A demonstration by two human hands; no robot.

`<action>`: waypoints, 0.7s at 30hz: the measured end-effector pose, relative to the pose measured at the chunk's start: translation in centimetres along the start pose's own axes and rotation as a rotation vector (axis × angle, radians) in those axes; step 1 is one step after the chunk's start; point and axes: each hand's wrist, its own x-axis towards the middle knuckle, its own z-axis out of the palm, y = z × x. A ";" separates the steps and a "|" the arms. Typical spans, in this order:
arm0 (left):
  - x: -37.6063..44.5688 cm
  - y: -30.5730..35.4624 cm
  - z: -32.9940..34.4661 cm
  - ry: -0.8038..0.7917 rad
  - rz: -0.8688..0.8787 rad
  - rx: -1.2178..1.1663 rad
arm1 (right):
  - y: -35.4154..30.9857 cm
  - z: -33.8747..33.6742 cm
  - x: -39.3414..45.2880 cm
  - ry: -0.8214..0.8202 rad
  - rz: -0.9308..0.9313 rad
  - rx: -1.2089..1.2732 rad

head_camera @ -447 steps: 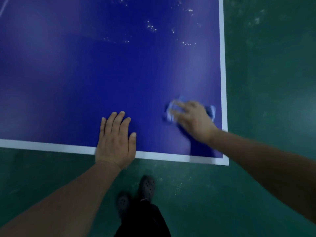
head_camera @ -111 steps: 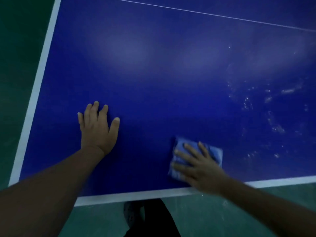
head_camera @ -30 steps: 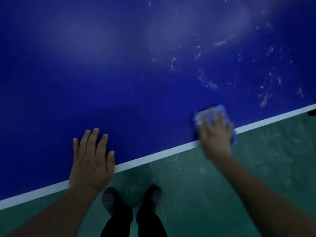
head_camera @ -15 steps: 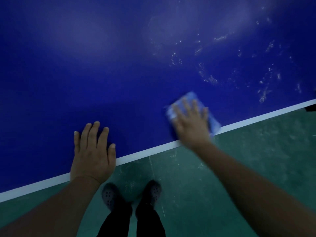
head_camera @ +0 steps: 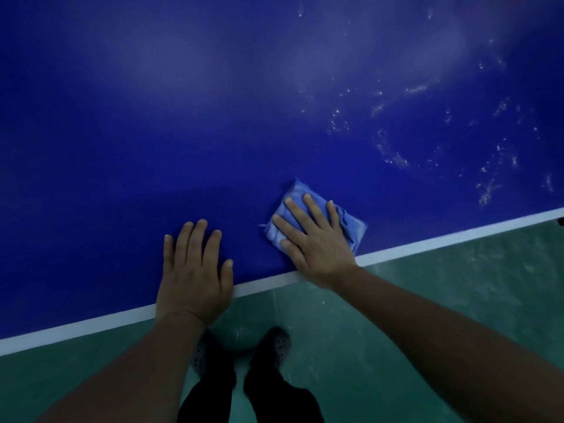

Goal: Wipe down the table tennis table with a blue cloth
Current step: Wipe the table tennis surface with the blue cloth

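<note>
Table [head_camera: 128, 123] fills most of the frame: dark blue top, white edge line running low-left to high-right. Green floor [head_camera: 427, 300] below that line, person's dark shoes [head_camera: 276, 346] on it, near the edge.

Left hand [head_camera: 193, 270]: flat on the table just inside the white line, fingers straight and close together, holding nothing. Looks like a brace, heel of the palm over the line.

Right hand [head_camera: 314, 239]: fingers spread, pressing flat on the blue cloth [head_camera: 351, 222]. Not pinching it, palm-down push. Wrist crosses the white line.

Blue cloth: folded pad, roughly rectangular, on the table just inside the white line, just beside the left hand on its right. Long axis looks roughly along the line; half hidden, not certain.

White specks and smears [head_camera: 393, 154]: scattered on the table beyond the cloth, up and to the right of it, away from the line. Right hand is the nearer one by far; left hand is well apart from them.

Judgement: wipe in progress, that residue patch not yet done. Next stroke likely needs to go forward-right from the cloth.
</note>
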 end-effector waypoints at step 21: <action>32.0 2.2 -5.1 0.325 -0.282 -0.112 | 15.7 -8.4 33.1 0.027 -0.538 -0.066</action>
